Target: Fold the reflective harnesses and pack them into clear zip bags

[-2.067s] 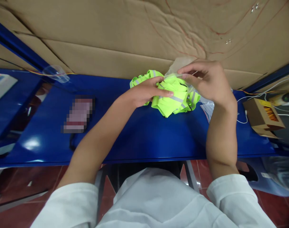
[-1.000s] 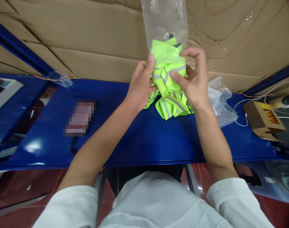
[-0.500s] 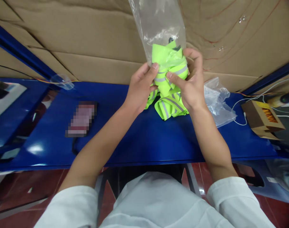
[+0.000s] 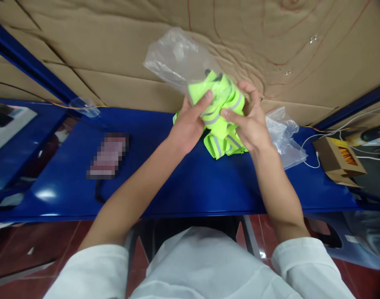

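Observation:
Between my hands is a folded neon-yellow reflective strap bundle point(image 4: 219, 118) with grey stripes, held above the table. A clear plastic bag point(image 4: 177, 58) covers its upper part and flops to the upper left. Dark bits, perhaps buckles, show at the bundle's top. My left hand point(image 4: 190, 122) is closed on the left side, thumb on top. My right hand point(image 4: 250, 120) grips the right side with its thumb across the front. Just below lies more neon-yellow strapping point(image 4: 225, 145) on the blue table point(image 4: 190, 182), partly hidden by my hands.
Another clear plastic bag point(image 4: 283, 137) lies right of my right hand. An open cardboard box point(image 4: 339, 160) and white cables point(image 4: 314, 141) are farther right. On the left are a blurred-out phone-like object point(image 4: 109, 155) and a clear cup point(image 4: 85, 107). A cardboard-covered wall point(image 4: 121, 50) rises behind.
The plastic bag's loose end has swung from upright down to the left. The bundle has tilted and come slightly lower, with both hands still on it.

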`<action>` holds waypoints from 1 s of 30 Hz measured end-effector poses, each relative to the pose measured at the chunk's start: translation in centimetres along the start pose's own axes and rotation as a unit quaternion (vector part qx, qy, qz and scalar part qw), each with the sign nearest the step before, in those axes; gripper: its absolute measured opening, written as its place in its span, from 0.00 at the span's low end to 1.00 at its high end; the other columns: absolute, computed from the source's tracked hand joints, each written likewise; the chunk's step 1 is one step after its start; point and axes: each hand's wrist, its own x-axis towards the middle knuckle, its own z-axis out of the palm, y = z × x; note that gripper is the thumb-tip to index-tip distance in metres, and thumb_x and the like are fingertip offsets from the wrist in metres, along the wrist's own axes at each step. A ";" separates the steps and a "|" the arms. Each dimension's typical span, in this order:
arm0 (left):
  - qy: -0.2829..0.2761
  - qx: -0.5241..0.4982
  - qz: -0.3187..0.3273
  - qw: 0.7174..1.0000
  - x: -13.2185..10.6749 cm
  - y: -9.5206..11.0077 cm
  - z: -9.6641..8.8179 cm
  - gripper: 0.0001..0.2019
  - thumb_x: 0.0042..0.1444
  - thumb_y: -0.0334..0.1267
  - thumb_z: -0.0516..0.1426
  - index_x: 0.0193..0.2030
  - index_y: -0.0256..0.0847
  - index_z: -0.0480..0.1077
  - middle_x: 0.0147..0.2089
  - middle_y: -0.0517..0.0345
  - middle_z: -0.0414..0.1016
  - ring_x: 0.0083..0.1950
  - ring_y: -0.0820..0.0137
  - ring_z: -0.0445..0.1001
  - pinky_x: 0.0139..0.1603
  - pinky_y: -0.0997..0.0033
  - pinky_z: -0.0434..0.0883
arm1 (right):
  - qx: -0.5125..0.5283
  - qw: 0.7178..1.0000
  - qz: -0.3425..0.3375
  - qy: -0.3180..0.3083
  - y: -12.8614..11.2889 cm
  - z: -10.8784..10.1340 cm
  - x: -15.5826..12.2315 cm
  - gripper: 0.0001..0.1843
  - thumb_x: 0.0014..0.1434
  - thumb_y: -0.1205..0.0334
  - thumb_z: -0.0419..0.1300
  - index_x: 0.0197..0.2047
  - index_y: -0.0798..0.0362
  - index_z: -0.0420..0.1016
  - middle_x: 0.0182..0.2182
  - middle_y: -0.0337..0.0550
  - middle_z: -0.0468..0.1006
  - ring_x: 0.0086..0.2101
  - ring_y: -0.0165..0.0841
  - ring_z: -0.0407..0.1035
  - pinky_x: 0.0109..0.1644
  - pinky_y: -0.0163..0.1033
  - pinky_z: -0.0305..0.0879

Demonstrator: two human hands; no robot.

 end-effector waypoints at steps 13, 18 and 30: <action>-0.008 0.052 -0.122 0.991 -5.8 -5.8 -8.0 0.30 0.46 0.44 0.78 0.55 0.43 0.77 0.62 0.48 0.80 0.66 0.53 0.77 0.68 0.56 0.73 | 0.098 0.961 0.258 -0.020 6.6 2.0 -8.8 0.45 0.48 0.47 0.80 0.65 0.47 0.70 0.60 0.45 0.80 0.62 0.46 0.74 0.70 0.51 0.72; 0.003 0.011 -0.125 0.992 -6.0 -6.4 -7.5 0.37 0.46 0.42 0.78 0.63 0.47 0.73 0.60 0.50 0.82 0.67 0.53 0.77 0.71 0.51 0.70 | 0.042 0.967 0.250 0.022 6.6 2.6 -9.2 0.41 0.51 0.42 0.78 0.64 0.48 0.75 0.64 0.48 0.78 0.66 0.48 0.71 0.76 0.57 0.65; 0.048 0.007 -0.071 0.996 -5.4 -4.1 -8.0 0.29 0.49 0.37 0.76 0.57 0.45 0.74 0.60 0.54 0.82 0.64 0.55 0.79 0.64 0.56 0.76 | 0.162 0.932 0.321 -0.040 4.7 1.4 -8.5 0.26 0.59 0.41 0.73 0.53 0.48 0.80 0.54 0.44 0.85 0.62 0.45 0.75 0.67 0.51 0.77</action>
